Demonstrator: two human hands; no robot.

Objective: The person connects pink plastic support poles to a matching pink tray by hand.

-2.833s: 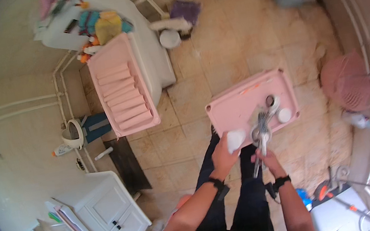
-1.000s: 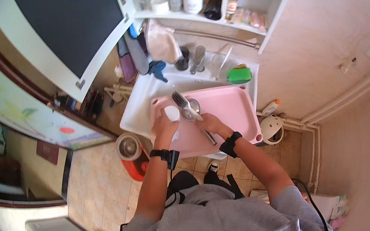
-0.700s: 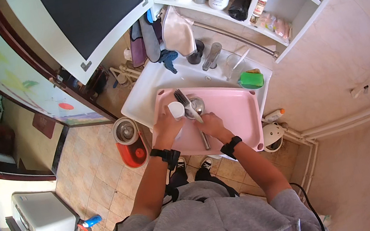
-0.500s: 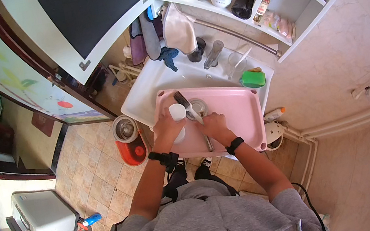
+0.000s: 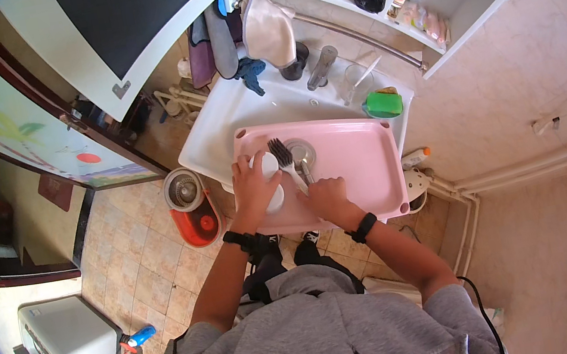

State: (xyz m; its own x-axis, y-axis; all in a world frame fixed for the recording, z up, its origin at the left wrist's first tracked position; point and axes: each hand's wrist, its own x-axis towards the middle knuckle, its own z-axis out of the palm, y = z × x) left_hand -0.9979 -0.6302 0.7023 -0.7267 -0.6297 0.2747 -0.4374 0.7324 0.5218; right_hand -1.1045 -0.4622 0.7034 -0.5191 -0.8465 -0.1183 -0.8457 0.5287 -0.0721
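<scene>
Our right hand (image 5: 326, 201) was closed at the lower end of the dark-tined utensil (image 5: 289, 165); whether it gripped, we could not tell; our left hand (image 5: 250, 192) had its fingers and thumb curled round a white cup (image 5: 268, 166) over the pink tray (image 5: 361, 163); no metal handle jutted below our right hand as earlier, so the round metal piece (image 5: 302, 149) seemed released; beyond lay the white basin (image 5: 225, 123).
</scene>
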